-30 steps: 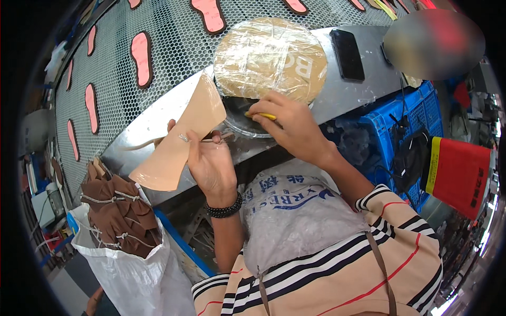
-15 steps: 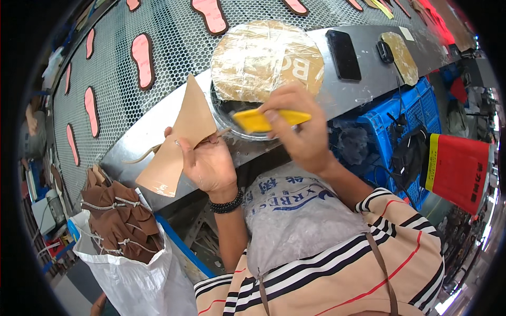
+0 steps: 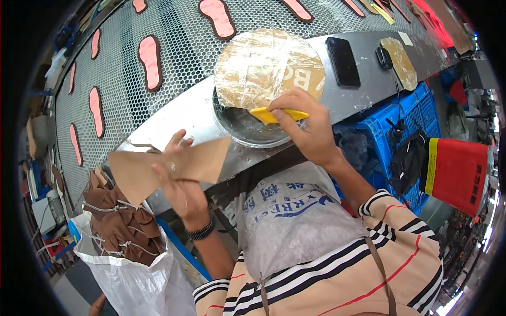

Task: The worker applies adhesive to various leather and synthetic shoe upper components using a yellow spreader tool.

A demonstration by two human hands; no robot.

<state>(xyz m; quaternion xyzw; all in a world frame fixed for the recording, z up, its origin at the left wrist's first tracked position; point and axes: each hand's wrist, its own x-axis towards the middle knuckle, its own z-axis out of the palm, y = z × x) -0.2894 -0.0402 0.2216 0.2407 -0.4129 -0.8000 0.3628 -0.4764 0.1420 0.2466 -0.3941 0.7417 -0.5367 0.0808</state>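
My left hand (image 3: 182, 197) is closed on a tan sheet piece (image 3: 200, 163), which looks like shoe-upper leather, and holds it tilted near the bench edge; the hand is slightly blurred. A thin tan strip (image 3: 145, 147) sticks out behind the piece. In my right hand (image 3: 311, 126) is a flat yellow tool (image 3: 261, 114), gripped between thumb and fingers. Its lower end reaches over the opening of a round metal pot (image 3: 263, 143), and I cannot make out its tip. A cardboard disc wrapped in clear film (image 3: 253, 66) covers the pot's far part.
On the metal bench (image 3: 179, 121) lie a black phone (image 3: 342, 62) and a small black device (image 3: 384, 58). Beyond, pink insoles (image 3: 150, 63) lie on a mesh belt (image 3: 179, 31). A white sack of brown pieces (image 3: 124, 226) stands left, a blue crate (image 3: 374, 137) right.
My left hand has moved left and down, away from the pot, turning the tan piece from upright to nearly level. The yellow tool has shifted right and tipped down at the pot opening.
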